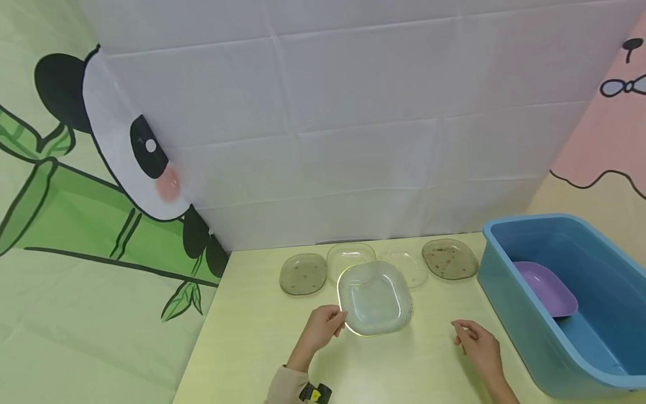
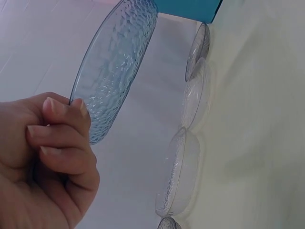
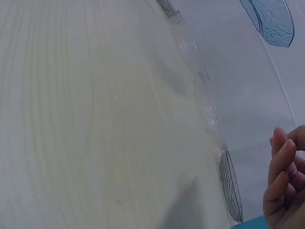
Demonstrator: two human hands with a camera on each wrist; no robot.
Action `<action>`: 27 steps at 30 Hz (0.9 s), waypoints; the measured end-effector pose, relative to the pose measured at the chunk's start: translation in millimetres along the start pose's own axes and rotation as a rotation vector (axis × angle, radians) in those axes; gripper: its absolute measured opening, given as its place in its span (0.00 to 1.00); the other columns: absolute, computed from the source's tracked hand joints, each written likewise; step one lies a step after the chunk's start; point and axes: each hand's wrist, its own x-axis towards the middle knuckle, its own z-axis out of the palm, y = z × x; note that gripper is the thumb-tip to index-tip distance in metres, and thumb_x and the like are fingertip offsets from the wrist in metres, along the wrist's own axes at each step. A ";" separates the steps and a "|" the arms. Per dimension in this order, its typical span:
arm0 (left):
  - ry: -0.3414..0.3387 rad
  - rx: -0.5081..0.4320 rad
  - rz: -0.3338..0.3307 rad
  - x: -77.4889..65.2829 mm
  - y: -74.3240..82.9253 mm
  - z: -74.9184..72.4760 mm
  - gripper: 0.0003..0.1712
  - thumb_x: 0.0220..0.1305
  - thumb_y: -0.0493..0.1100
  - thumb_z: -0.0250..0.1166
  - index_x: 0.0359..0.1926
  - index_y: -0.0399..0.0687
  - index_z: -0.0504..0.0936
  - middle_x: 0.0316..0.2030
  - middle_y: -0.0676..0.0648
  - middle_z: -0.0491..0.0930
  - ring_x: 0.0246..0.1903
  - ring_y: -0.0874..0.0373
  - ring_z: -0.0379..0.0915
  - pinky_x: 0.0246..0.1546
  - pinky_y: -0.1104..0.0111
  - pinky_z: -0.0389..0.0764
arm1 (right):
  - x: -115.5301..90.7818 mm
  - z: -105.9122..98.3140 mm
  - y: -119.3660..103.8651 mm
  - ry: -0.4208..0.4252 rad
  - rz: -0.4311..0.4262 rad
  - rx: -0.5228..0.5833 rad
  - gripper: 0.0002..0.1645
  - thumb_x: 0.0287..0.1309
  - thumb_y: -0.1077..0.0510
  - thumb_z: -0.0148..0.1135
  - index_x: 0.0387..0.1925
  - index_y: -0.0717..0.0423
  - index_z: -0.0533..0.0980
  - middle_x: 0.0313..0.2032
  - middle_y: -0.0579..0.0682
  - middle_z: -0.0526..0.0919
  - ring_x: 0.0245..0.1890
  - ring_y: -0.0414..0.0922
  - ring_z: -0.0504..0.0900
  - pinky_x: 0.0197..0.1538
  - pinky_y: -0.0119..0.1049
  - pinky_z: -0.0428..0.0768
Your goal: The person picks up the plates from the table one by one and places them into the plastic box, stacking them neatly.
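My left hand (image 1: 323, 326) pinches the left edge of a square, see-through dish (image 1: 377, 300) with rounded corners, held up over the table. In the left wrist view the dish (image 2: 116, 67) looks bluish, with a dimpled outer surface; thumb and forefinger grip its rim while the other fingers curl inward. My right hand (image 1: 479, 345) hovers over the right side of the table, its fingers loosely bent and holding nothing. The right wrist view shows that hand (image 3: 288, 179) at the right edge, apart from the bluish dish (image 3: 276, 24).
Along the table's back stand a grey dish (image 1: 303, 274), a clear dish (image 1: 350, 252), another clear dish (image 1: 411, 268) and a second grey dish (image 1: 450, 259). At right, a deep blue tub (image 1: 525, 331) contains a purple dish (image 1: 547, 289). A white cloth (image 1: 353, 140) hangs behind.
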 end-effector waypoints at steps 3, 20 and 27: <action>-0.008 0.008 0.007 -1.1 0.4 2.3 0.22 0.66 0.45 0.54 0.17 0.39 0.72 0.10 0.55 0.65 0.12 0.68 0.55 0.17 0.75 0.59 | 1.7 3.4 -7.3 -0.037 -0.014 0.015 0.22 0.61 0.45 0.55 0.45 0.59 0.78 0.16 0.39 0.78 0.15 0.36 0.71 0.24 0.31 0.68; -0.056 0.000 0.017 -6.2 4.1 10.8 0.21 0.66 0.45 0.55 0.17 0.39 0.73 0.10 0.55 0.65 0.11 0.68 0.55 0.16 0.76 0.59 | -3.9 22.4 -54.8 -0.234 -0.267 -0.153 0.26 0.68 0.43 0.41 0.19 0.49 0.72 0.14 0.46 0.73 0.14 0.36 0.68 0.21 0.30 0.63; -0.056 0.000 0.029 -7.8 6.0 13.2 0.21 0.65 0.44 0.55 0.17 0.38 0.72 0.10 0.56 0.65 0.12 0.69 0.56 0.17 0.76 0.59 | -9.8 27.4 -56.8 -0.258 -0.283 -0.192 0.26 0.67 0.44 0.44 0.17 0.49 0.71 0.12 0.44 0.71 0.14 0.36 0.67 0.21 0.30 0.63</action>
